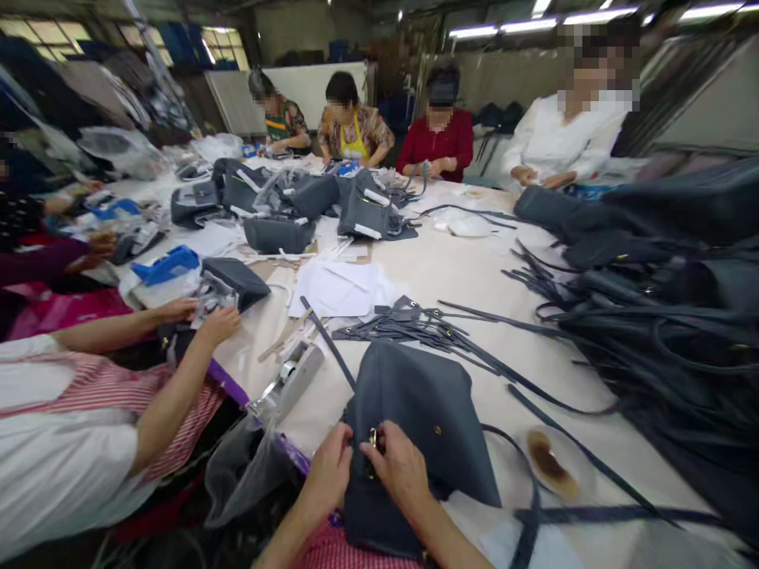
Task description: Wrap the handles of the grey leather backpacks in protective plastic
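Observation:
A dark blue-grey handbag (418, 387) lies at the table's near edge, reaching towards my lap. Its front carries a gold-coloured metal clasp (372, 452), and a small gold stud sits further right on the panel. My left hand (330, 468) grips the bag's left edge, fingers closed. On the other side of the clasp, my right hand (404, 472) has its thumb and fingers closed on the bag beside the metal; its fingertips are partly hidden. A strap (525, 474) curves from the bag's right side over the table.
Loose straps (409, 324) lie beyond the bag, near white paper sheets (335, 288). A tape dispenser (290, 379) stands left. Dark bags and straps (670, 316) pile up at right; more bags (285, 197) sit farther back. A shallow dish (554, 462) holds brown stuff. Co-workers sit around.

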The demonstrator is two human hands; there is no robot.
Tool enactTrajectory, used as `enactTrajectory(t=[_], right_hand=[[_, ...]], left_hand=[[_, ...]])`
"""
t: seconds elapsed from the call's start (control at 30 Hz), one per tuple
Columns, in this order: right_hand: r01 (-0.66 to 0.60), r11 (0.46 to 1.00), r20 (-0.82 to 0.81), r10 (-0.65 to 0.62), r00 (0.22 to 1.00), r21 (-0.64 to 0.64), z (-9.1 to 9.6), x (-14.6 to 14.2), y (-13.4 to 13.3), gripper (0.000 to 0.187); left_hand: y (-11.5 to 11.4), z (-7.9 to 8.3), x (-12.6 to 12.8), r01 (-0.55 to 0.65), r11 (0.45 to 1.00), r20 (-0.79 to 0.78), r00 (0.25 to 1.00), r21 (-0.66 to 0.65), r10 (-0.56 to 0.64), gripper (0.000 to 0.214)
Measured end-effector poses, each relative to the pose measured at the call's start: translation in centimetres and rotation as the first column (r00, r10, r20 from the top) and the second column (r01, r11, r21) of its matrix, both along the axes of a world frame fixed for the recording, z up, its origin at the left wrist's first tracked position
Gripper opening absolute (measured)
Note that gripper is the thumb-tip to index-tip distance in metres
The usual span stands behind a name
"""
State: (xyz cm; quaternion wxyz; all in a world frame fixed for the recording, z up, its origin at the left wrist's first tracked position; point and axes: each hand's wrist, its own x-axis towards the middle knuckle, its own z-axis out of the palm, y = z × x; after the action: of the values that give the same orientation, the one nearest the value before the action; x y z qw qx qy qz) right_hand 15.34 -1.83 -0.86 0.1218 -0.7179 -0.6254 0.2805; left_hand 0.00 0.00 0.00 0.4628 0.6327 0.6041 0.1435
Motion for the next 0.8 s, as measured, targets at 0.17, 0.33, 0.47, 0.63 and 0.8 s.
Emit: enactTrajectory(t=[0.17, 0.33, 0.47, 0.63, 0.8], right_hand=[[0.041, 0.999, -0.035, -0.042, 0.999, -0.032, -0.5, -0.9, -0.1, 0.015], [0.097, 0.994, -0.128, -0.102, 0.987, -0.046, -0.6, -0.9, -0.2, 0.046], [0.170, 0.980, -0.304, -0.193, 0.933, -0.100, -1.0, 0.4, -0.5, 0.041], [0.213, 0.931, -0.614, -0.356, 0.705, -0.295, -1.8, 1.8, -1.1, 0.019], [0.185, 0.900, -0.790, -0.436, 0.431, -0.395, -1.2, 3.0, -2.1, 0.024]], left_hand=[[0.0, 0.1, -0.5, 0.008, 1.000, -0.001, 1.000, -0.002, -0.008, 0.021], [-0.1, -0.3, -0.4, -0.036, 0.999, 0.035, 0.999, 0.006, 0.036, 0.021], [-0.1, -0.7, -0.1, -0.063, 0.998, 0.043, 0.997, 0.011, 0.062, 0.021], [-0.3, -0.7, -0.1, -0.078, 0.997, 0.038, 0.996, 0.014, 0.077, 0.021], [-0.8, 0.2, 0.0, -0.041, 0.997, 0.011, 0.999, 0.071, 0.040, 0.026]])
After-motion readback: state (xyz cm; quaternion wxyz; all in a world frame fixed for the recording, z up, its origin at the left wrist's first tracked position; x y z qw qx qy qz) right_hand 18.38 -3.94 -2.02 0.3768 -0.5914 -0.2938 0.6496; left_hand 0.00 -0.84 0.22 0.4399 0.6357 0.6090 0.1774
